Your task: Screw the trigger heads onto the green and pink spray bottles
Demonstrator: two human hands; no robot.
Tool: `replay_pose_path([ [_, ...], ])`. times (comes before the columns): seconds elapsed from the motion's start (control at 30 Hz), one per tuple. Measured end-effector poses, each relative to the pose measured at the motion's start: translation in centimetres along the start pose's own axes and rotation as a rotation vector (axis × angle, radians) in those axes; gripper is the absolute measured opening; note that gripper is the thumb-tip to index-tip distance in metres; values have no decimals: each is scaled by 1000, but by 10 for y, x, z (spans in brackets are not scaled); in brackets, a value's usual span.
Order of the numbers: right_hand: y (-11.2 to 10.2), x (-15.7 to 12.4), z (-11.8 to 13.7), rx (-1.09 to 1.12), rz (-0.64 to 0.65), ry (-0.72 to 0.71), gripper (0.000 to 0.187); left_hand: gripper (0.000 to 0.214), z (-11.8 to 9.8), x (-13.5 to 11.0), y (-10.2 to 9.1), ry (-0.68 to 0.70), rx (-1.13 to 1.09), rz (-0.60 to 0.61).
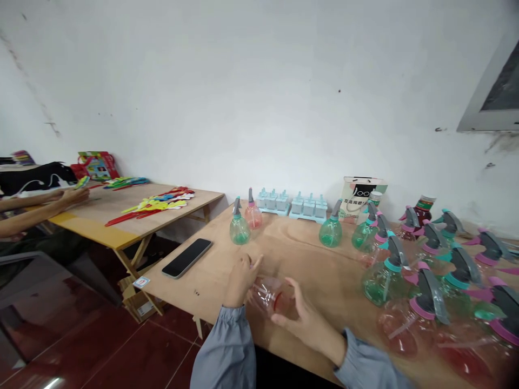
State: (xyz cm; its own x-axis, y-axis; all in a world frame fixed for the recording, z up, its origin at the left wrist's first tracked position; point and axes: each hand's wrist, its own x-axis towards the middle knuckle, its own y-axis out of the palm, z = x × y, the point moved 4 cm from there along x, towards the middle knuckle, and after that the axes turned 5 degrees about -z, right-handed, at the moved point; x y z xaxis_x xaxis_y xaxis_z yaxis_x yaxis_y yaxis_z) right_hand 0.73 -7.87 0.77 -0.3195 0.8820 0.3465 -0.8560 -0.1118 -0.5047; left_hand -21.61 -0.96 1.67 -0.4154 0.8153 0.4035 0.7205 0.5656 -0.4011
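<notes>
A clear pinkish spray bottle [265, 294] is tilted on its side between my hands, low over the near part of the wooden table. My left hand [241, 278] grips its left end, with one finger sticking out; this hand hides the bottle's top. Around the right end, where a red base shows, curve the thumb and fingers of my right hand [304, 319]. Just beyond my hands stand a green spray bottle [239, 229] and a pink spray bottle [253, 216], both upright with grey trigger heads.
Several pink and green spray bottles [381, 283] crowd the table's right side. A phone [187, 258] lies at left. Light-blue popsicle moulds [308, 207] and a printed paper bag [357, 197] stand by the wall. Another person's arms [44, 210] reach over a second table with colourful pieces [156, 204].
</notes>
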Motion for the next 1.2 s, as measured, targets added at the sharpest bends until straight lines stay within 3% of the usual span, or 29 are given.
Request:
replay_pose_path([
  [0.07, 12, 21, 3, 31, 34, 25, 90, 34, -7, -6, 9, -28, -16, 40],
  [0.13, 15, 34, 1, 26, 29, 5, 85, 34, -11, -9, 14, -68, -101, 22],
  [0.27, 6, 37, -17, 98, -154, -142, 71, 53, -12, -9, 8, -195, -387, -326],
  [0.3, 4, 36, -22, 146, -221, -187, 72, 59, -13, -7, 9, -243, -493, -340],
  [0.33, 3, 35, -27, 198, -286, -232, 75, 62, -17, -4, 14, -282, -621, -269],
  [0.4, 3, 34, -36, 295, -382, -302, 82, 64, -37, 3, 29, -289, -897, 49],
  [0.47, 7, 36, -43, 369, -421, -326, 88, 64, -66, 9, 40, -201, -1081, 372],
  [0.5, 8, 37, -45, 398, -419, -317, 88, 64, -80, 11, 44, -149, -1127, 476],
  [0.63, 9, 41, -53, 457, -380, -225, 88, 53, -113, 21, 58, -60, -1133, 623],
  [0.87, -3, 44, -60, 487, -361, -146, 84, 35, -96, 27, 77, -192, -1026, 271],
  [1.1, 0, 49, -62, 514, -275, -172, 83, 33, -92, 25, 67, -176, -1055, 236],
  [1.2, -4, 49, -61, 426, -272, -179, 80, 33, -87, 24, 69, -192, -1028, 259],
])
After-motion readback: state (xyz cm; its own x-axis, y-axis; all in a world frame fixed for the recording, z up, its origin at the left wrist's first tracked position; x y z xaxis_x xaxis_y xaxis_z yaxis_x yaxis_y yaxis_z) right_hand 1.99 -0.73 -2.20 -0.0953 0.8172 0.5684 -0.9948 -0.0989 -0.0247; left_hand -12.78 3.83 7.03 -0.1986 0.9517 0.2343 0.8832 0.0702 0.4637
